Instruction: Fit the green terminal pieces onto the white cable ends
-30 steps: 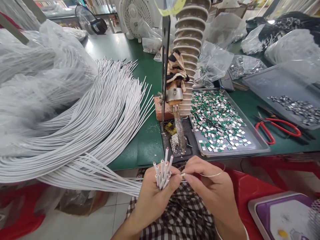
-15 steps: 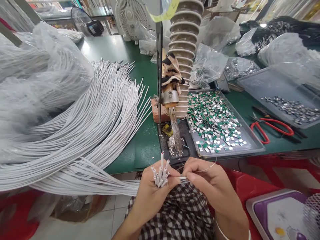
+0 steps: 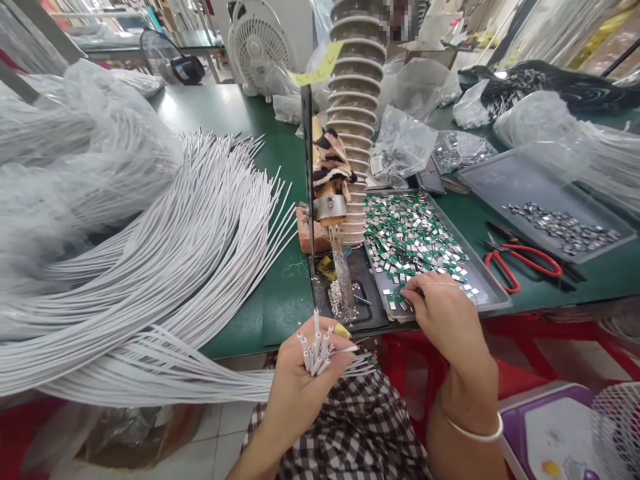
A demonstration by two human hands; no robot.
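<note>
White wires (image 3: 316, 350) stand bunched in the left hand (image 3: 300, 380), just left of the near corner of the metal tray (image 3: 493, 297). The fist is closed tight around them, so only their stripped, tube-like tips show above the thumb, too crowded to count. Their long tails run off left of the tray into a broad, glossy heap of cable (image 3: 175, 253), which is partly veiled by crinkled clear plastic (image 3: 100, 133) and cut off at the frame edge.

The right hand (image 3: 443, 317) lies over the tray's near left corner, fingers down among the green chips (image 3: 415, 230). Its back hides the fingertips, so I cannot tell whether they pinch 1 or are spread. A thin white bangle (image 3: 475, 435) rings that wrist. The chips are small flat rectangles, green with shiny metal faces, too small to read.

Just left of the tray hangs a soldering iron (image 3: 341, 263), its tip blurred. Behind the tray rises a ribbed cream column (image 3: 353, 100), its top cut off. Right of the tray lie red-handled scissors (image 3: 525, 261), with the blades half hidden. Checked cloth (image 3: 350, 433) covers the lap, nearer than the tray.
</note>
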